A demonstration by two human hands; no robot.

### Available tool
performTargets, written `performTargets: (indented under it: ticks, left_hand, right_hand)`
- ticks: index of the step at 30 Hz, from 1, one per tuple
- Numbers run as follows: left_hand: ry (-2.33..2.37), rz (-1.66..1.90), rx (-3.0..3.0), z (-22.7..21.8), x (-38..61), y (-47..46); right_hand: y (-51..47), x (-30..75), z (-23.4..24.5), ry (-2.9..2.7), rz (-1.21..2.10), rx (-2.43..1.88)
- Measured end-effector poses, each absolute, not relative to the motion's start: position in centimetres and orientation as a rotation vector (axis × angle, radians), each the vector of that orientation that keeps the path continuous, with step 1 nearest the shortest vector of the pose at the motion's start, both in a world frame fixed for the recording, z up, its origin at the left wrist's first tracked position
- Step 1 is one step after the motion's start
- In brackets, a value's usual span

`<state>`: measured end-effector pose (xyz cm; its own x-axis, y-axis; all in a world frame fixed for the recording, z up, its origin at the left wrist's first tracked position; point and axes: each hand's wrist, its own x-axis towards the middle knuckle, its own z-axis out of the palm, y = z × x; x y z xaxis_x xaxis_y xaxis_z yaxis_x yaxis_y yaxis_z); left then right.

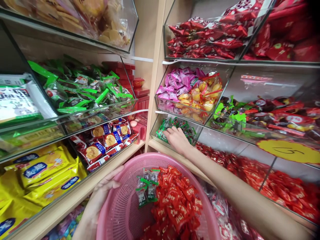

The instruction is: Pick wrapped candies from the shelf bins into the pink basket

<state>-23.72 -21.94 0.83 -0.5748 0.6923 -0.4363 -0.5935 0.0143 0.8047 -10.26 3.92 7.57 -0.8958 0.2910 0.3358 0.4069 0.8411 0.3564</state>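
My left hand (106, 186) grips the left rim of a pink plastic basket (112, 203), thumb over the edge. Many red-wrapped candies (175, 200) lie in the basket, with several small green-and-clear candy packets (147, 188) beside them on the left. My right hand (177, 140) reaches past the basket into a low clear bin of green-wrapped candies (188, 128). Its fingers are bent down and closed among those candies; the fingertips are partly hidden.
Clear bins line the corner shelves. Pink and yellow sweets (190, 90) sit above my right hand, red candies (272, 180) to its right. Yellow packs (42, 176) and biscuit packets (107, 140) stand at left. A yellow price tag (290, 151) hangs at right.
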Motion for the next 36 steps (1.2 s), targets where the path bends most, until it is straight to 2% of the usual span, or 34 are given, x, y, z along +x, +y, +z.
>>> performTargets:
  ticks: [9,26,31,36]
  left_hand:
    - [1.338,1.731,0.092,1.1,-23.5,-22.0]
    - [1.364,1.725,0.140,1.1,-23.4,-22.1]
    - [1.348,1.707,0.151,0.5,-23.7,-22.0]
    - [1.323,1.700,0.153,-0.1,-24.2,-22.1]
  right_hand:
    - [7.9,-11.7,6.4,-2.936,-0.733,-0.085]
    - [8.0,-11.3,7.9,-2.761,-0.866,-0.229]
    - [6.9,-9.7,10.3,-2.665,-0.684,-0.292]
    - [4.3,-8.7,12.0,-2.562,-0.063,-0.308]
